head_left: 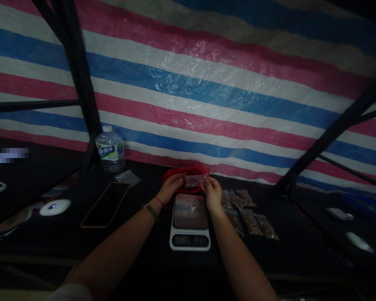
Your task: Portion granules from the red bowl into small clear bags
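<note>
From the head view, we look down past both our bare forearms at a black table (301, 246). Our left hand (173, 184) comes in with a red cord (161, 202) and a beaded bracelet (152, 212) at the wrist, its fingers closed on the left end of a small clear bag (194, 180). Our right hand (213, 193) pinches the bag's right end between thumb and fingers, so the bag is stretched between the two hands, over a red container (168, 174). We cannot tell whether the bag touches the container.

Just nearer to us, between our forearms, is a white scale (190, 243); on its plate we see a small, clear, roundish thing or reflection, too dim for us to tell which. Beside our right forearm lie six filled bags (252, 223) in two rows of three, with brownish contents.

To our left a dark phone (105, 205) lies flat, with another clear bag (128, 178) near its far end and a labelled plastic bottle (110, 151) standing upright behind. Further left is a white oval device (54, 207) with a small blue light. Behind everything we see a striped sheet (191, 83) in red, white and blue
</note>
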Tool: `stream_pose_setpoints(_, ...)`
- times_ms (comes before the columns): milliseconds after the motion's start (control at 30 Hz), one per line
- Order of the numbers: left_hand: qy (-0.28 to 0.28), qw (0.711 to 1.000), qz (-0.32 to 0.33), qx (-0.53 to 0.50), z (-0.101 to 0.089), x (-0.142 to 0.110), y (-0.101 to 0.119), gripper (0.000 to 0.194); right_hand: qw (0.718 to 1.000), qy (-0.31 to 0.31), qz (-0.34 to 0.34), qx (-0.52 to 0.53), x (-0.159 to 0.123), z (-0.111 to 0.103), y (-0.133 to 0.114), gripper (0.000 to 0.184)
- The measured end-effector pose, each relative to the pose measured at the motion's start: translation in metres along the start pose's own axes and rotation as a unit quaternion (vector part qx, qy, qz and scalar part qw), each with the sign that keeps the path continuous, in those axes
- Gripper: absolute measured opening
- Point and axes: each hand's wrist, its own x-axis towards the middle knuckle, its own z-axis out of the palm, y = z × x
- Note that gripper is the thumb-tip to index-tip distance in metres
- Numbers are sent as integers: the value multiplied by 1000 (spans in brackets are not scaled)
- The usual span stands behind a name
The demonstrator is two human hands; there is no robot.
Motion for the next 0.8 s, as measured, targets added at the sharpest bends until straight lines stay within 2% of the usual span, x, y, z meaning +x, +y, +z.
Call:
stream_pose_setpoints(100,-5,995,14,104,2,-3,2,41,1000,-24,10,18,-4,1,0,27)
stream_pose_setpoints(233,24,974,39,222,-1,-3,0,21,998,-64,-4,-18,-4,2,-1,37)
stream_pose_setpoints(300,21,965,66,253,-4,-2,-2,17,995,-76,-25,-62,-3,0,-2,33)
stream_pose_setpoints(400,21,956,96,275,-4,-2,-2,18,989,-71,-56,-118,-2,-2,-3,22)
stream_pose_setpoints(567,68,937,136,314,6,-8,6,18,986,-51,-90,-133,-2,-3,-3,24)
stream_pose_setpoints(800,25,956,116,267,23,-15,8,19,987,-59,-91,-116,-1,-3,-4,22)
